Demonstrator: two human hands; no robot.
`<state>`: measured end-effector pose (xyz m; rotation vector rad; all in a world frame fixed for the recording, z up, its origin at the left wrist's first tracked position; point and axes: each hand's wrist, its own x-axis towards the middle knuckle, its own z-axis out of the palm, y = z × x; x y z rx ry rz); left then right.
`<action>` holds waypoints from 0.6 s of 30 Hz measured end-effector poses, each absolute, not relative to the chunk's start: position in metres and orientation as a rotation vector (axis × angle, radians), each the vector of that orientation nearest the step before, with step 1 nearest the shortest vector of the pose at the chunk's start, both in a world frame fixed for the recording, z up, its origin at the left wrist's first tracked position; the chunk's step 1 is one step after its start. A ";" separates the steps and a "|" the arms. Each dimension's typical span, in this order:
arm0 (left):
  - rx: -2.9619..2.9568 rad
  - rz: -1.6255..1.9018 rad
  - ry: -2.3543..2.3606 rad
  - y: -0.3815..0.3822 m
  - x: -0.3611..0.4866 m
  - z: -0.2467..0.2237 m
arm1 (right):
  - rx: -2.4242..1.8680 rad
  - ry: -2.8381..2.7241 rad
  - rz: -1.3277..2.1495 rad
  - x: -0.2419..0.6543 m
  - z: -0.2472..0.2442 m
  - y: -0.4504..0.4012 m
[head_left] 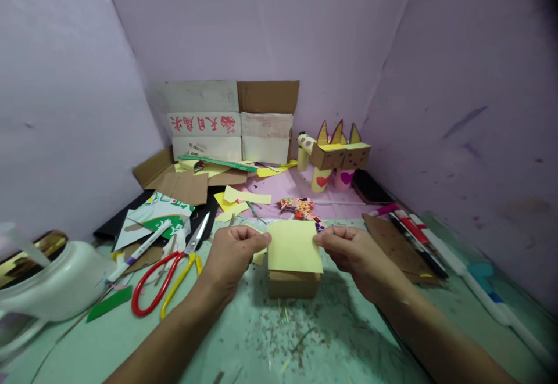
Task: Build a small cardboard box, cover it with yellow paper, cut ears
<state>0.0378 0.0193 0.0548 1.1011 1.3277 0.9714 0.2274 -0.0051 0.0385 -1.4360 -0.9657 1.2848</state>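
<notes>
Between my hands a square of yellow paper (294, 247) lies over the top of a small brown cardboard box (293, 287). My left hand (235, 251) pinches the paper's left edge between thumb and fingers. On the other side my right hand (351, 251) pinches the right edge. The paper looks flat and slightly tilted, its front edge reaching past the box top. Whether it touches the box all over, I cannot tell. A small yellow piece (260, 256) shows beside my left fingertips.
Red-handled scissors (159, 282) and a white marker (142, 250) lie at left, near a white pot (61, 279). Cardboard animal figures (329, 157) stand at the back right. Markers rest on a cardboard piece (392, 241) at right. Yellow scraps (248, 196) and an unfolded carton (204, 122) are behind.
</notes>
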 end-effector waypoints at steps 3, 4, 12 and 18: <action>1.026 1.017 1.283 0.019 0.034 0.058 | -1.354 -0.901 1.378 0.228 0.040 -0.006; 1.004 1.023 1.277 0.020 0.032 0.058 | -1.329 -0.889 1.406 0.228 0.041 -0.006; 1.040 0.972 1.284 0.017 0.030 0.057 | -1.389 -0.930 1.360 0.224 0.039 -0.007; 1.049 0.928 1.325 0.016 0.033 0.054 | -1.429 -0.934 1.370 0.227 0.038 -0.007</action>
